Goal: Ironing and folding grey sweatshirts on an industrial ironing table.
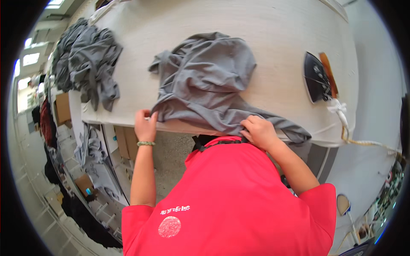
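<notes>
A crumpled grey garment [205, 77] of soft cloth lies on the near middle of the pale padded table [282, 64]. At its near left corner, my left hand [146, 124] is closed, with thumb and fingers pinching the edge of the cloth. A green beaded bracelet circles that wrist. My right hand [259, 132] grips the garment's near edge to the right, its fingertips partly hidden in the fold. Past that hand a narrow, sleeve-like part of the garment trails to the right along the table edge.
A heap of grey cloth [87, 59] lies at the table's left end. An iron [316, 77] with a brown handle stands at the right, its wrapped cord [341, 117] running off the edge. Cardboard boxes [62, 109] and a lower shelf with cloth [92, 147] are at the left.
</notes>
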Demonstrator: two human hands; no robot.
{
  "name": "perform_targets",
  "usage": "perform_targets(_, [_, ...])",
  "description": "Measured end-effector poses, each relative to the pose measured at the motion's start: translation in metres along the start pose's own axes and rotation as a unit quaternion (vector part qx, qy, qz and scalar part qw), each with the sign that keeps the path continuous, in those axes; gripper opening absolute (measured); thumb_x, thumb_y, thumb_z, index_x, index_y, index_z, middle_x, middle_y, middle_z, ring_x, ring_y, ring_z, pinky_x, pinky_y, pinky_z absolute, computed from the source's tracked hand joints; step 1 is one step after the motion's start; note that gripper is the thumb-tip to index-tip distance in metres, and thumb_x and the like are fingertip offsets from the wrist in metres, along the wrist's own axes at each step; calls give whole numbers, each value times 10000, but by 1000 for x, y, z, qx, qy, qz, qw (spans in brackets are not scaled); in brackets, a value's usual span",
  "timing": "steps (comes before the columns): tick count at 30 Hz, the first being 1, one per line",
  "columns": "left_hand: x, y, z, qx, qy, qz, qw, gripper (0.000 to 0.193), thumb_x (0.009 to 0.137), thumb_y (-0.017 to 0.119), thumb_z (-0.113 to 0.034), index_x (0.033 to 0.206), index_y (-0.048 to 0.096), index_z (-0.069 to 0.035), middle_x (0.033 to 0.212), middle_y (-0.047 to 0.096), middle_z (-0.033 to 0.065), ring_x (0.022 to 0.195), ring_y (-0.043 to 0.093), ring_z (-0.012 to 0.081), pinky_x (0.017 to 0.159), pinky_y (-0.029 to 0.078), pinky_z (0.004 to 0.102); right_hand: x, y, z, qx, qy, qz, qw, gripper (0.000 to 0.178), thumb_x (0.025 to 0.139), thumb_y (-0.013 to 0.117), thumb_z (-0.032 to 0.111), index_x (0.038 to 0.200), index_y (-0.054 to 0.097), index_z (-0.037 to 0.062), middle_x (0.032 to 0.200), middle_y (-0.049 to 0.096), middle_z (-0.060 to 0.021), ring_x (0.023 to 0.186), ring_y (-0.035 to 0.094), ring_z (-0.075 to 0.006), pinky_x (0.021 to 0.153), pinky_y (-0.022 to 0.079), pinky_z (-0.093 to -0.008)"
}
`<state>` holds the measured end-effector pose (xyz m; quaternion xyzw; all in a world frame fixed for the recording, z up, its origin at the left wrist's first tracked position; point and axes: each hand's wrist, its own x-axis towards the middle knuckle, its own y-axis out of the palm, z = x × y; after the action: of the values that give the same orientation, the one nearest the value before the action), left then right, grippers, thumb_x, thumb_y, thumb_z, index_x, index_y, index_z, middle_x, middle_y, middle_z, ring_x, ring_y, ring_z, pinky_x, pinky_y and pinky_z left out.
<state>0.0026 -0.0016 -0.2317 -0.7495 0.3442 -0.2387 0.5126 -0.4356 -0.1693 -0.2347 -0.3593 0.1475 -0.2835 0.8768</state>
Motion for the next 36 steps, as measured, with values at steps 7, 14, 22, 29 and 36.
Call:
perform_targets(7, [-19,0,-11,-97,-45,-85,991,219,875,840,-184,1005,733,-45,969,705,106,860,708,234,784,574,357,17,22,6,-100,16,-23,995,159,830,763,137,934,656,82,925,604,-101,920,646,-319,726,540,-450])
perform_targets(14, [-9,21,-3,-76,-88,23,993,231,880,715,-241,1034,781,-83,1017,742,155,993,711,345,903,561,449,22,9,2,-101,22,-116,988,115,828,669,87,932,623,69,795,646,-171,701,653,-392,650,538,-485])
perform_targets(22, [19,-1,-7,-44,-97,140,984,175,800,779,-191,914,731,-67,954,736,156,960,707,337,852,572,446,43,-56,-11,21,127,-146,981,126,935,658,53,1054,625,32,834,672,-150,725,685,-277,686,544,-399])
perform_targets(29, [65,-140,-54,-204,44,61,976,144,841,802,-90,904,689,-28,794,692,50,756,644,130,697,535,304,57,-175,20,136,132,-180,965,208,1030,632,45,1233,645,0,1002,669,-40,912,623,-108,832,517,-273])
perform_targets(36, [22,-249,-33,-400,34,51,915,231,872,800,-4,1004,625,-76,931,639,-14,874,611,65,777,514,236,54,-180,39,218,178,61,958,221,988,670,12,1207,675,-17,983,676,3,915,620,-84,829,519,-251])
